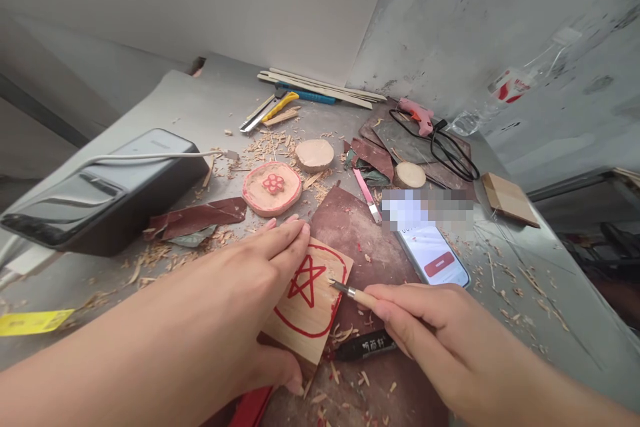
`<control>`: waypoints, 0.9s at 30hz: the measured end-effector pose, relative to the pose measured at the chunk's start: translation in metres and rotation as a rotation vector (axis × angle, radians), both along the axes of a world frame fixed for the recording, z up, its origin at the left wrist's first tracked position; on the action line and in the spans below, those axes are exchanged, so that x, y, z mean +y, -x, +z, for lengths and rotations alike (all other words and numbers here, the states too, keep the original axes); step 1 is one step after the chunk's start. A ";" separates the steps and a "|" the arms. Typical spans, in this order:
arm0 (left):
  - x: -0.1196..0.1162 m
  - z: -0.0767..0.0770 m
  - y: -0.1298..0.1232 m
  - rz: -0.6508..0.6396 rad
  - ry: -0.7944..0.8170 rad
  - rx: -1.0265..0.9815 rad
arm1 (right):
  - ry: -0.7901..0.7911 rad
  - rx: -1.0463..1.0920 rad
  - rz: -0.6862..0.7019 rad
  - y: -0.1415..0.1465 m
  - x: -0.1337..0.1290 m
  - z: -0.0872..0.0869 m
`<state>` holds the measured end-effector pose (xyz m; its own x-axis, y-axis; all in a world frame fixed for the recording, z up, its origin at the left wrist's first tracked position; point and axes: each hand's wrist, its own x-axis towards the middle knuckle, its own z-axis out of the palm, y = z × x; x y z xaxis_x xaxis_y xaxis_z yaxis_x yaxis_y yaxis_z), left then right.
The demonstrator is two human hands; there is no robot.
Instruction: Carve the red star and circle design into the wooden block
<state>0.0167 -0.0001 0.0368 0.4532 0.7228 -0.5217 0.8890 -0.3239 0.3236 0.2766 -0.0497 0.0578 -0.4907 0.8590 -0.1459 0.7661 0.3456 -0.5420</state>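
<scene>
Head view: the right hand (425, 323) is pinching a carving gouge (347, 292), its tip on the red-starred wooden block (313, 320), while the spread left hand (250, 267) is pressing that block onto sandpaper (355, 233); a slip could gash those fingers.

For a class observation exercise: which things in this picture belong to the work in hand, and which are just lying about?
Belonging to the work: left hand pressing the wooden board with its red star; right hand holding the carving tool.

Lying about: smartphone; black marker; hot glue gun; utility knife; sandpaper.
</scene>
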 end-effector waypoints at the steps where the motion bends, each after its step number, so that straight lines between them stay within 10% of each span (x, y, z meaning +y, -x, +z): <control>1: -0.001 -0.001 0.001 0.002 -0.013 -0.015 | -0.020 -0.009 0.017 -0.001 0.000 -0.001; 6: -0.010 -0.016 0.010 0.038 -0.129 -0.134 | -0.200 -0.034 0.134 -0.008 -0.002 -0.007; 12: -0.019 -0.033 0.017 -0.004 -0.315 -0.221 | 0.193 0.029 -0.036 0.003 0.010 0.010; 19: -0.012 -0.019 0.016 0.034 -0.203 -0.249 | -0.120 -0.029 0.129 -0.010 0.005 -0.006; 27: -0.014 -0.008 0.010 0.065 -0.240 -0.199 | 0.217 0.013 -0.016 0.006 0.015 0.012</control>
